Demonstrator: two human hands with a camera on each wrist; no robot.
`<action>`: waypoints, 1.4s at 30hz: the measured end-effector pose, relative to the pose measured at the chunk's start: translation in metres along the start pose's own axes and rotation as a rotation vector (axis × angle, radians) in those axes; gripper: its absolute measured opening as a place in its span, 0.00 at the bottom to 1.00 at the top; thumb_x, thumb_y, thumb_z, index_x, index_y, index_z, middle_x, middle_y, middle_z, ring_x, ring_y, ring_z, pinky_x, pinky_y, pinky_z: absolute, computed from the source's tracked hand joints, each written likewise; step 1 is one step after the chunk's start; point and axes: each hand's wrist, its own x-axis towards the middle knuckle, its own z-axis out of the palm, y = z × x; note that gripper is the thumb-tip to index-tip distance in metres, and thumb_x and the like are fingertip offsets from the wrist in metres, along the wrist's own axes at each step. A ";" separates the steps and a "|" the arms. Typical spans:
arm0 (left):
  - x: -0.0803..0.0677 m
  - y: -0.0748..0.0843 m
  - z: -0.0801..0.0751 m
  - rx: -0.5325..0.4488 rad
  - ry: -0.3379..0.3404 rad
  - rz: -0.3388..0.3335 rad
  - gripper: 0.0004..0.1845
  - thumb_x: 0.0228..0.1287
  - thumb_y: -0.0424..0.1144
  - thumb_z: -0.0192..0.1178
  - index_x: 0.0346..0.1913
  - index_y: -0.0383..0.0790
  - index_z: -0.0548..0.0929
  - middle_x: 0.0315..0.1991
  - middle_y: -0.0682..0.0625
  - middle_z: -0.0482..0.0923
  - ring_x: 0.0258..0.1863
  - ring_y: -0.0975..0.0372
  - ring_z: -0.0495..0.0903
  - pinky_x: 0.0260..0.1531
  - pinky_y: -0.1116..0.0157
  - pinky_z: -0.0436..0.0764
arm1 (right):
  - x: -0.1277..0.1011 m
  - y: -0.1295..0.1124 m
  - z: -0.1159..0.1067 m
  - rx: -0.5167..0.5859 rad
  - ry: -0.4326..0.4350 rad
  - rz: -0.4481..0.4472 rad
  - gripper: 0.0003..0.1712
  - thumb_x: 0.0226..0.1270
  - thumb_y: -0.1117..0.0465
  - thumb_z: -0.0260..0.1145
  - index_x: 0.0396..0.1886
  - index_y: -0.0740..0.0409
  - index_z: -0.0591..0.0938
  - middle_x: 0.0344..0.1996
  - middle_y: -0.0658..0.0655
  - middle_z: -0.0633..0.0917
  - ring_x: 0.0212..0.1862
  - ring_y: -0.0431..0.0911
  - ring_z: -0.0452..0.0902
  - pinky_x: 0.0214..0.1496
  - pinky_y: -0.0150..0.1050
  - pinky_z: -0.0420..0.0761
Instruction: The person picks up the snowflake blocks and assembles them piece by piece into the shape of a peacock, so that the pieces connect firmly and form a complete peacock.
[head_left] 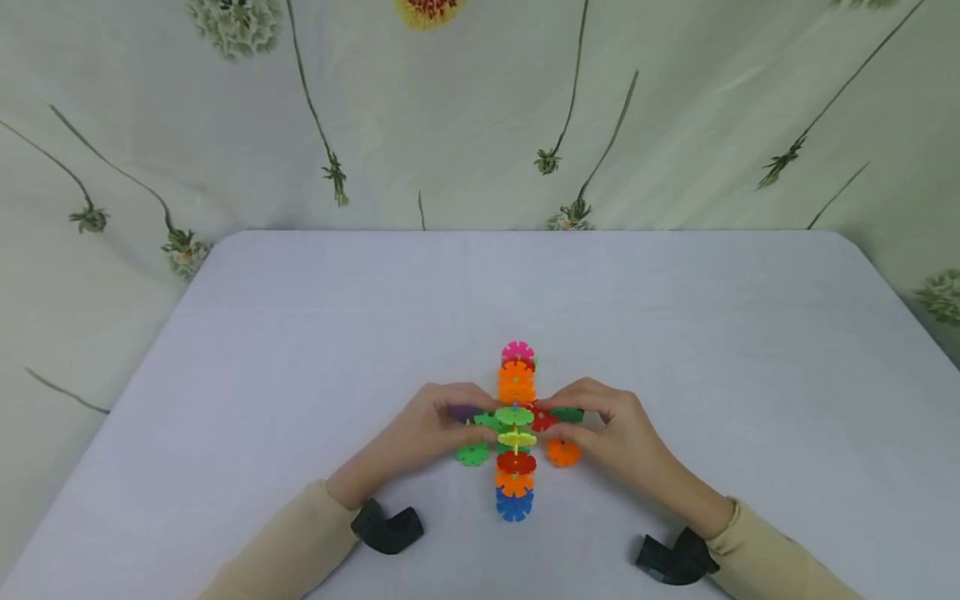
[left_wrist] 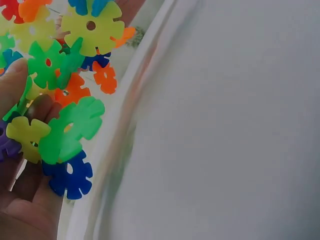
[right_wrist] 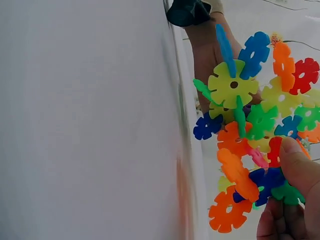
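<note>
Both hands are on a snowflake-disc model (head_left: 516, 433), a long stack of slotted plastic discs sitting in the lower middle of the head frame on the white table (head_left: 300, 333). The left hand (head_left: 431, 429) pinches the model's left arm, fingertips curled onto a purple piece and a green one. The right hand (head_left: 618, 433) does the same on the other side, thumb and fingers closed around a dark green disc with a red one next to it.

In the left wrist view, lower left of the frame, the thumb (left_wrist: 12, 82) presses against a green disc, so that grip looks real, not just a touch. In the right wrist view, bottom right, the thumb (right_wrist: 300, 165) clamps down on a blue piece.

What could go wrong, as I see it: these discs only hold by friction in their slots. If both hands squeeze inward or twist unevenly, the side arms could pop off, or the long spine with the pink disc (head_left: 517, 351) at the top and the blue disc (head_left: 513, 506) at the bottom could buckle. Lifting by the arms alone looks risky too.
</note>
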 end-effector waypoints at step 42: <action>0.067 -0.018 -0.047 0.218 0.127 -0.313 0.21 0.55 0.44 0.69 0.49 0.50 0.73 0.43 0.55 0.79 0.45 0.62 0.77 0.51 0.58 0.72 | 0.081 0.025 -0.023 -0.266 -0.055 0.059 0.20 0.53 0.63 0.73 0.47 0.63 0.83 0.39 0.53 0.85 0.37 0.44 0.74 0.35 0.39 0.72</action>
